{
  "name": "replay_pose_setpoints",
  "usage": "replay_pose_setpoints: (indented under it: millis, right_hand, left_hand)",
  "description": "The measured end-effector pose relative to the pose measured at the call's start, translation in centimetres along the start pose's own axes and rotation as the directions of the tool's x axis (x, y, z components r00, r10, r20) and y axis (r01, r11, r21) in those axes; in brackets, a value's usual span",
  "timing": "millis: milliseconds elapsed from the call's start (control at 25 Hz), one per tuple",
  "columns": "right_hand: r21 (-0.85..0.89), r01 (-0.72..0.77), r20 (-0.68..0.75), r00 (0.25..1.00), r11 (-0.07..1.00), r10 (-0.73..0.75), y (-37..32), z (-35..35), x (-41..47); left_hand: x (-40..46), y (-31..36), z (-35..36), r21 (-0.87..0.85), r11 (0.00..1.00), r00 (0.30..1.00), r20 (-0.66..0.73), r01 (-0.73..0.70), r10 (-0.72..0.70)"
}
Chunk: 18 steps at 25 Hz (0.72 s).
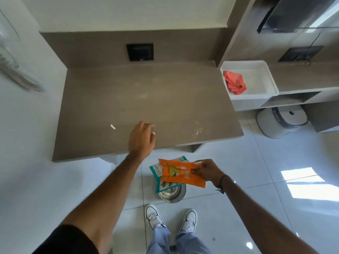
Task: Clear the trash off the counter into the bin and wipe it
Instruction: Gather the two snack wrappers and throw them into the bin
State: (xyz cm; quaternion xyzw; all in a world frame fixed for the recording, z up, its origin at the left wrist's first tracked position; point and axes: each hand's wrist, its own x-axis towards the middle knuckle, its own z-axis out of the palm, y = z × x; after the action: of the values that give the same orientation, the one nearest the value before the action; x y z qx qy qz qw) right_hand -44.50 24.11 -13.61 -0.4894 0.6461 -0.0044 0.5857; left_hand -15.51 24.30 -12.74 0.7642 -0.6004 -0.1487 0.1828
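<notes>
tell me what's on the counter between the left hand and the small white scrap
Nothing: in the head view, only bare brown counter separates the left hand from the small white scrap lying to its left.

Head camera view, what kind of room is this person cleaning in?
Probably a home kitchen or utility nook, not certain. A brown counter with a wall socket behind it, a white tray holding a pink cloth, and a steel bin on glossy floor tiles.
</notes>
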Motion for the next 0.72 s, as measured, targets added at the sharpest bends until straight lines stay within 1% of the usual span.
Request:
replay_pose_setpoints:
  millis: [40,80,120,200,320,480,560,640,720]
  right_hand:
    - [-0.067,-0.018,-0.062,0.998,0.998,0.013,1.1,0.7,0.6]
    - [-0.125,-0.026,-0.121,0.993,0.992,0.011,2.1,1.5,1.3]
    - [-0.168,-0.038,-0.172,0.985,0.985,0.009,2.9,2.4,2.0]
    - [-0.176,-0.059,-0.223,0.975,0.983,0.019,4.5,4.3,4.5]
    - [-0.234,-0.088,-0.202,0.979,0.968,0.041,7.1,7.0,8.4]
    - [-0.321,-0.152,-0.168,0.981,0.935,0.101,11.7,10.5,14.4]
    - [-0.334,-0.179,-0.148,0.979,0.925,0.136,13.8,12.0,18.0]
    - [-0.376,-0.215,-0.157,0.973,0.901,0.166,15.1,12.8,19.9]
    - [-0.395,-0.207,-0.18,0.973,0.895,0.146,15.5,13.2,19.9]
  left_hand:
    - [0.7,-0.6,0.9,0.109,0.994,1.0,0.005,-0.031,0.03]
    - [1.5,-1.2,1.7,0.172,0.984,0.999,0.032,-0.036,0.031]
    - [2.3,-1.6,2.6,0.201,0.979,0.998,0.066,-0.032,0.019]
    - [3.5,-2.4,4.6,0.226,0.974,0.996,0.09,-0.033,0.013]
    - [4.1,-2.9,5.6,0.286,0.957,0.999,0.032,-0.05,0.043]
    - [4.1,-3.0,5.9,0.36,0.932,0.999,0.006,-0.053,0.054]
    - [4.2,-3.3,6.1,0.363,0.93,0.998,-0.005,-0.058,0.064]
    - [4.3,-3.2,6.1,0.369,0.926,0.996,-0.015,-0.078,0.09]
    - [4.4,-3.1,6.0,0.375,0.925,0.997,-0.01,-0.066,0.075]
